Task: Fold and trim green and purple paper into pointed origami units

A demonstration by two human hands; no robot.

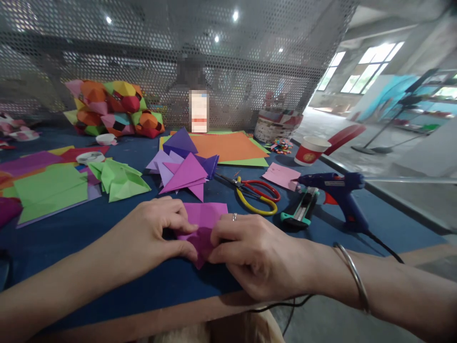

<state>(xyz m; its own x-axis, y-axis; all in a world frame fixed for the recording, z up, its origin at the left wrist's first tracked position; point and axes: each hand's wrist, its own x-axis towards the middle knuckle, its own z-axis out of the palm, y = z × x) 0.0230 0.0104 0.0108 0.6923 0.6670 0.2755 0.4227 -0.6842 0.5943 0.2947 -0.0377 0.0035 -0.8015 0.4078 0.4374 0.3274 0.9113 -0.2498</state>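
Note:
Between my hands, near the front of the blue table, is a sheet of magenta paper [206,213], partly folded at its near end. My left hand [162,228] grips its left side with thumb and fingers. On the right side, my right hand [250,247] pinches the paper, fingers curled; a ring and a bangle show on this arm. Just beyond lie folded purple and magenta paper pieces [185,174]. Scissors [257,193] with red and yellow handles rest to the right of them. The paper's lower edge is partly covered by my fingers.
At right lie a blue glue gun [333,183], a green-black cutter [302,209], pink paper [280,175] and a paper cup [310,150]. Folded green paper [119,180] and coloured sheets [52,186] are at left. Behind stand paper ornaments [114,109], orange sheets [228,145] and a basket [276,125].

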